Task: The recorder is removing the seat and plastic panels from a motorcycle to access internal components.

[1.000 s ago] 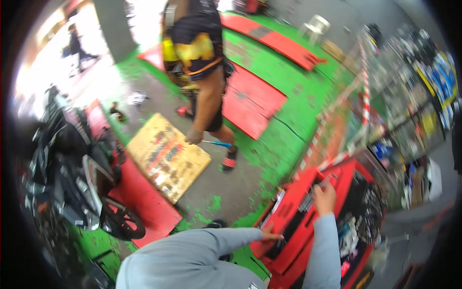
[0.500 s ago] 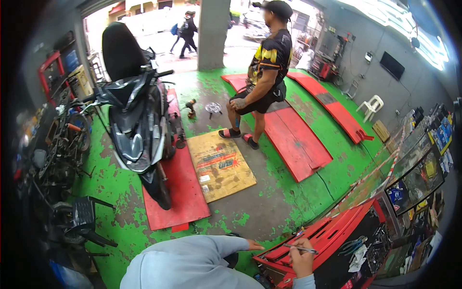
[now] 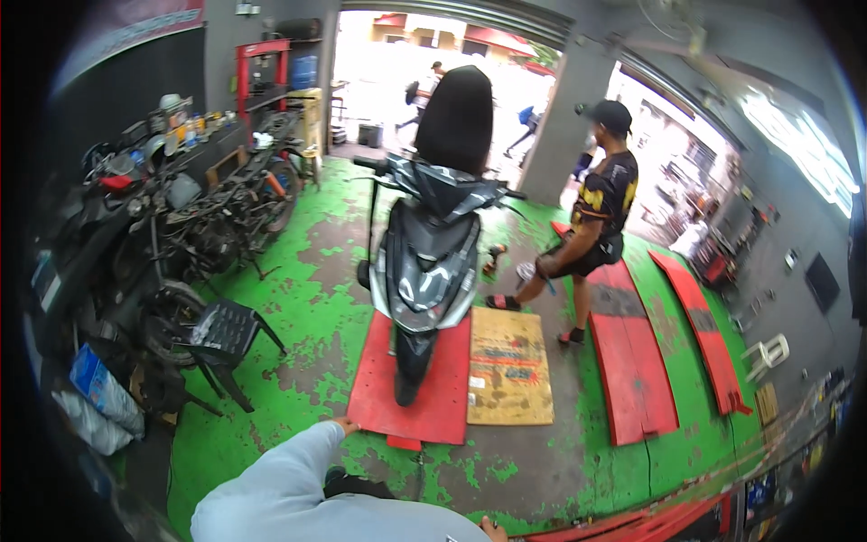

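Note:
My left hand (image 3: 344, 425) shows only as a small bit of skin at the end of a grey sleeve. It hangs above the green floor, just short of the near edge of a red platform (image 3: 433, 402). A grey and black scooter (image 3: 426, 262) stands on that platform, facing me. My right hand (image 3: 492, 527) peeks in at the bottom edge, next to a red tool cart (image 3: 632, 524); its fingers are cut off. A person (image 3: 598, 212) in a black and yellow shirt stands to the right of the scooter with a tool (image 3: 528, 271) in one hand.
A flat brown board (image 3: 508, 366) lies beside the platform. Two red ramps (image 3: 632, 361) run along the right. A black stool (image 3: 226, 330) and parked motorbikes (image 3: 135, 235) crowd the left. A white chair (image 3: 768, 354) stands far right. People walk outside the open doorway.
The view has swung left, away from the red tool cart and onto the scooter. Both my hands have come off the cart's drawer and dropped to the bottom of the picture.

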Demonstrator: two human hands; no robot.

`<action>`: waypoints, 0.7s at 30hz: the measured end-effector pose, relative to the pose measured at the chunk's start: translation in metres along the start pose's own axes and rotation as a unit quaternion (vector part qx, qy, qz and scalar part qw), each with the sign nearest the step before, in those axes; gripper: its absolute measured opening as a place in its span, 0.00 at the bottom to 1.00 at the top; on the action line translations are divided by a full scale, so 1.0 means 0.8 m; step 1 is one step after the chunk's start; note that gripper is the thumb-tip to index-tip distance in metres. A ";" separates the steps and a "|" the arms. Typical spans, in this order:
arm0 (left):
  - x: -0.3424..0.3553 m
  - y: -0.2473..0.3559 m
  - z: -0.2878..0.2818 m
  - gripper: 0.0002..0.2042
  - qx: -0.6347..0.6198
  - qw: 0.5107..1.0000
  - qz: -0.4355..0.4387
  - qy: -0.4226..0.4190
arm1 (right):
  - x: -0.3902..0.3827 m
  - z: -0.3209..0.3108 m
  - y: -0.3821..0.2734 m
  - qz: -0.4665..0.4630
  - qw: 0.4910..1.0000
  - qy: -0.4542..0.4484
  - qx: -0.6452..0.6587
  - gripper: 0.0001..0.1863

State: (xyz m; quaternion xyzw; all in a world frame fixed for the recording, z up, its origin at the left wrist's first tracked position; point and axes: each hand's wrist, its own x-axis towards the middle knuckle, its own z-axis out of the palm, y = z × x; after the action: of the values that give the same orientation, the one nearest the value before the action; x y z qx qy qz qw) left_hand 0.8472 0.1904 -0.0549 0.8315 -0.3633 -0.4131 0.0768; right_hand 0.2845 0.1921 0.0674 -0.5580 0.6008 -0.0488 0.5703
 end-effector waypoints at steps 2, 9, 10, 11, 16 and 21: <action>-0.022 -0.034 -0.015 0.33 -0.085 0.996 0.022 -0.015 | 0.031 0.029 -0.015 -0.025 0.998 0.033 -0.039 0.37; -0.088 -0.304 -0.078 0.34 -0.154 0.988 -0.007 -0.031 | 0.174 0.228 -0.162 -0.186 0.964 0.107 -0.158 0.21; -0.098 -0.340 -0.101 0.34 -0.160 0.987 -0.017 -0.031 | 0.207 0.258 -0.189 -0.253 0.941 0.132 -0.182 0.19; -0.108 -0.381 -0.124 0.34 -0.148 0.987 -0.053 0.013 | 0.216 0.290 -0.231 -0.177 0.977 0.078 -0.094 0.20; -0.133 -0.504 -0.246 0.30 -0.286 0.937 -0.129 0.153 | 0.248 0.464 -0.475 -0.109 0.981 -0.155 0.044 0.21; -0.123 -0.523 -0.316 0.22 -0.450 0.841 -0.121 0.273 | 0.270 0.589 -0.605 -0.261 0.915 -0.251 -0.178 0.23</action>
State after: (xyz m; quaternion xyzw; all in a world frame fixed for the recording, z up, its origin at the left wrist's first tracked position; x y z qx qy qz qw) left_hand 1.2223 0.5155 -0.0086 0.8219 0.0019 -0.2934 0.4883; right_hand 0.9897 0.1276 0.1049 -0.7813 0.2694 0.0534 0.5604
